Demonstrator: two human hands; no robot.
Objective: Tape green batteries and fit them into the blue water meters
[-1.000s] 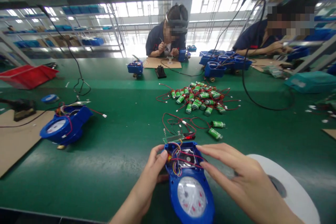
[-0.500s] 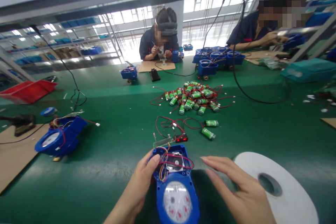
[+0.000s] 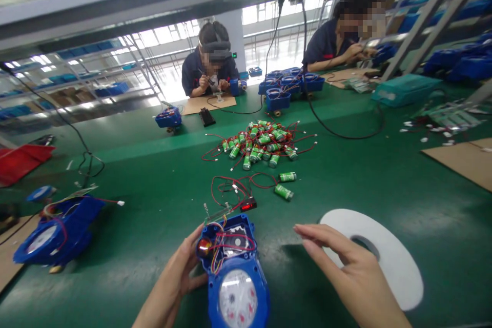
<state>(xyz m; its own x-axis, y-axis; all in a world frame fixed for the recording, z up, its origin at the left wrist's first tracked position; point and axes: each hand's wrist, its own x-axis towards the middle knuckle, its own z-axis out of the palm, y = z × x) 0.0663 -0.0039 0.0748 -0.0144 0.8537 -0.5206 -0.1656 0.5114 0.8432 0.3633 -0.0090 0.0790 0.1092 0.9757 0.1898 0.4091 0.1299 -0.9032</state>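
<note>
A blue water meter [image 3: 238, 266] with a round white dial lies in front of me, its upper box uncovered and showing wires and an amber round part. My left hand [image 3: 177, 271] grips its left side, the thumb low along the case and the fingers at the upper corner. A small circuit board [image 3: 218, 213] sticks up past the meter's top edge. To the right, my right hand [image 3: 346, 266] hovers over the table with nothing in it, fingers stretched and a narrow gap to the thumb. Partly behind that hand lies a white roll of tape [image 3: 400, 266].
Beyond the meter are a small red-digit display [image 3: 248, 205], two loose green batteries [image 3: 284, 192] and a pile of wired green batteries [image 3: 257, 146]. Another open meter [image 3: 61, 230] stands at left, near a red bin [image 3: 25, 161]. Two co-workers sit across the table.
The view has swung right, so things appear further left. My left thumb has moved off the box's top rim to its side, uncovering the amber part. My right fingers have drawn closer together.
</note>
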